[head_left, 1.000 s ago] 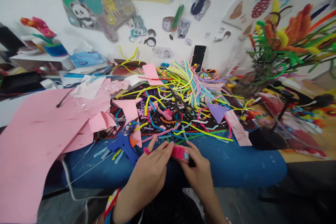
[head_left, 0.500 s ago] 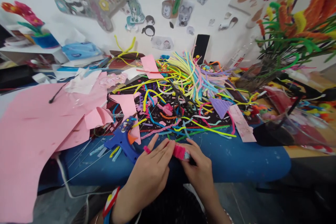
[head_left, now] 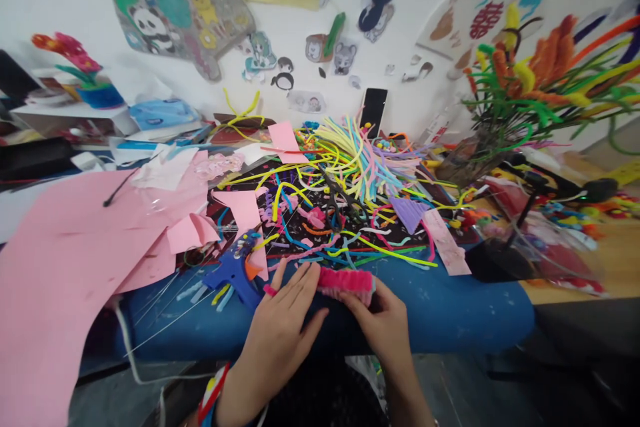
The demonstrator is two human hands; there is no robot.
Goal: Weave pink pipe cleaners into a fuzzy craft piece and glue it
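Note:
A bright pink fuzzy chenille-stem piece [head_left: 345,283], ridged and with a paler pink underside, lies between my two hands at the desk's near edge. My left hand [head_left: 287,320] lays its long fingers over the left end, thumb apart from it. A pink tip [head_left: 270,290] pokes out beyond the little finger. The part under the fingers is hidden. My right hand [head_left: 383,317] pinches the right end between thumb and fingers, where a bit of light blue shows. A blue glue gun [head_left: 233,273] with an orange trigger lies just left of my left hand.
Beyond my hands, loose chenille stems [head_left: 360,163] and black scissors [head_left: 337,203] litter the desk. Pink sheets [head_left: 90,233] hang over the left edge. A phone [head_left: 374,110] leans on the wall. To the right stand a black stand base [head_left: 493,260] and a vase [head_left: 463,157] of chenille flowers.
My right hand has shifted slightly right, away from my left, so more of the pink chenille piece shows. My left thumb has spread from the fingers. The view has tilted up a little.

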